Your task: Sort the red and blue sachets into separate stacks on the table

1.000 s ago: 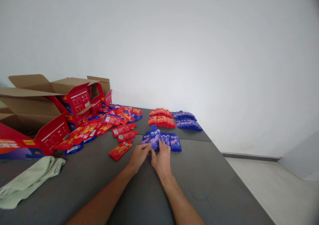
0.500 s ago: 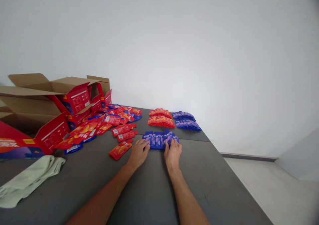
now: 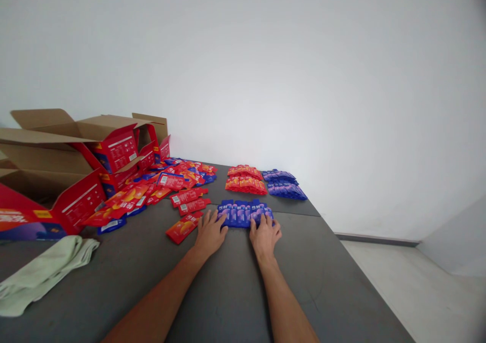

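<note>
A row of overlapping blue sachets (image 3: pixel 239 214) lies flat on the grey table (image 3: pixel 235 277). At its left end rests my left hand (image 3: pixel 211 231), fingers apart, beside a red sachet (image 3: pixel 184 227). My right hand (image 3: pixel 265 233) has its spread fingertips on the near edge of the row's right end. Neither hand grips anything. Two more red sachets (image 3: pixel 193 207) lie just beyond my left hand. Farther back are stacked rows of red sachets (image 3: pixel 245 180) and, to their right, stacked rows of blue sachets (image 3: pixel 285 185).
Open red cardboard boxes (image 3: pixel 79 201) stand at the left, by a loose heap of red and blue sachets (image 3: pixel 167 180). A folded pale green cloth (image 3: pixel 49 272) lies near the front left. The wall borders the table's back, and its right edge drops to the floor.
The fingers of both my hands have spread a little wider. The blue sachet at the row's right end now lies flatter and more in line with the others.
</note>
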`<state>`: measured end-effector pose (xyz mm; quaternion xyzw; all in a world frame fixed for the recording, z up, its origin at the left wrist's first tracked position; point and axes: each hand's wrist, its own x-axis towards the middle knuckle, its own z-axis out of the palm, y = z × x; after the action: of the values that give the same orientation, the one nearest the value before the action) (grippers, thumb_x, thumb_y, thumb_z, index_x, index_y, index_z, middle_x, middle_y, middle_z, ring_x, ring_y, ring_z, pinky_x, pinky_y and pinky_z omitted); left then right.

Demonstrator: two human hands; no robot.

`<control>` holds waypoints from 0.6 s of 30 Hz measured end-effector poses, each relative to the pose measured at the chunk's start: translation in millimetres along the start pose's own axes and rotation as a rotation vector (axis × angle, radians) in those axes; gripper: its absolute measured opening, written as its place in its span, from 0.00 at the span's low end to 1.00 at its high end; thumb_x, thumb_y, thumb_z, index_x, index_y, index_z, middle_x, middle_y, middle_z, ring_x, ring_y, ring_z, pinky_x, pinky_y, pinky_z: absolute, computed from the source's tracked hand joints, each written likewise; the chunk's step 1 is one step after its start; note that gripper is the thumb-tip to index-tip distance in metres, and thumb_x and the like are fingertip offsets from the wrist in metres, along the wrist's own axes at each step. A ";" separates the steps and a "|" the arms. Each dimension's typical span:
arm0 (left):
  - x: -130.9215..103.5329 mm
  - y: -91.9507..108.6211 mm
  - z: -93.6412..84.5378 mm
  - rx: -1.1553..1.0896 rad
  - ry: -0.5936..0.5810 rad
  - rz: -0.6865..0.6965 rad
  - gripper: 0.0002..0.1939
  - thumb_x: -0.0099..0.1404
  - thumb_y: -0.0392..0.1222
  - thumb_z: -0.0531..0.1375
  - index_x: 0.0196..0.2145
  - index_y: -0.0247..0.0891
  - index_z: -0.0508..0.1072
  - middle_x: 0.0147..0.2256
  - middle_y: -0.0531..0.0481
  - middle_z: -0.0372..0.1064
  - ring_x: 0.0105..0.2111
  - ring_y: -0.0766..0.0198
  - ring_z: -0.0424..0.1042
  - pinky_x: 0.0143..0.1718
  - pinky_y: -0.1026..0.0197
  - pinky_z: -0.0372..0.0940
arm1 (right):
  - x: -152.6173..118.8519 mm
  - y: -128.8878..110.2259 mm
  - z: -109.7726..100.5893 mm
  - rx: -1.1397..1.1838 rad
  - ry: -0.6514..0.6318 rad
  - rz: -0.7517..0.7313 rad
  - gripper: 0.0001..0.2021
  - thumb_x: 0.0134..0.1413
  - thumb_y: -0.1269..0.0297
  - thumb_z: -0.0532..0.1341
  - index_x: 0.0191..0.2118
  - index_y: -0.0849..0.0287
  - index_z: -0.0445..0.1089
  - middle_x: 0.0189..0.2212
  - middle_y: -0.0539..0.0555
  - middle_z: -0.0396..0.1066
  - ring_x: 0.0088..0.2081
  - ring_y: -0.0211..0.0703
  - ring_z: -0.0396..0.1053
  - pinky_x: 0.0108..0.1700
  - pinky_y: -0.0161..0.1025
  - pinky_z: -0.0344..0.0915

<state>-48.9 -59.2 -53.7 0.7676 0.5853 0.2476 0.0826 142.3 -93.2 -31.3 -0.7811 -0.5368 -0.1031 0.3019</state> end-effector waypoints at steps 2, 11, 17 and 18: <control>-0.6 1.1 0.3 0.009 -0.016 0.001 0.25 0.66 0.48 0.53 0.61 0.48 0.65 0.64 0.42 0.56 0.65 0.39 0.45 0.61 0.33 0.38 | -0.9 0.8 1.6 -0.023 0.001 -0.007 0.24 0.61 0.55 0.53 0.57 0.62 0.67 0.59 0.67 0.62 0.58 0.66 0.52 0.55 0.61 0.48; -2.3 5.0 -2.8 0.111 -0.047 -0.013 0.24 0.68 0.44 0.49 0.61 0.51 0.63 0.62 0.48 0.59 0.64 0.44 0.49 0.62 0.35 0.39 | -3.9 -0.1 5.9 -0.132 -0.115 0.013 0.23 0.63 0.54 0.51 0.61 0.52 0.63 0.64 0.63 0.54 0.61 0.64 0.51 0.57 0.62 0.46; -5.6 7.2 -6.3 0.121 -0.049 -0.014 0.24 0.69 0.44 0.49 0.61 0.52 0.63 0.63 0.49 0.58 0.64 0.45 0.50 0.62 0.35 0.41 | -4.5 -2.7 3.3 -0.159 -0.138 0.008 0.23 0.63 0.54 0.50 0.61 0.51 0.63 0.62 0.62 0.56 0.62 0.63 0.50 0.56 0.61 0.48; -5.9 7.3 -6.5 0.116 -0.045 -0.017 0.24 0.69 0.44 0.49 0.61 0.51 0.63 0.63 0.49 0.58 0.64 0.45 0.50 0.62 0.35 0.41 | -4.4 -2.8 3.0 -0.163 -0.137 0.004 0.23 0.63 0.53 0.51 0.61 0.51 0.63 0.62 0.62 0.56 0.61 0.63 0.50 0.56 0.61 0.48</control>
<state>-46.9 -68.1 -46.7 0.7715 0.6033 0.1952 0.0531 137.5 -94.2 -34.9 -0.8095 -0.5442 -0.0923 0.2001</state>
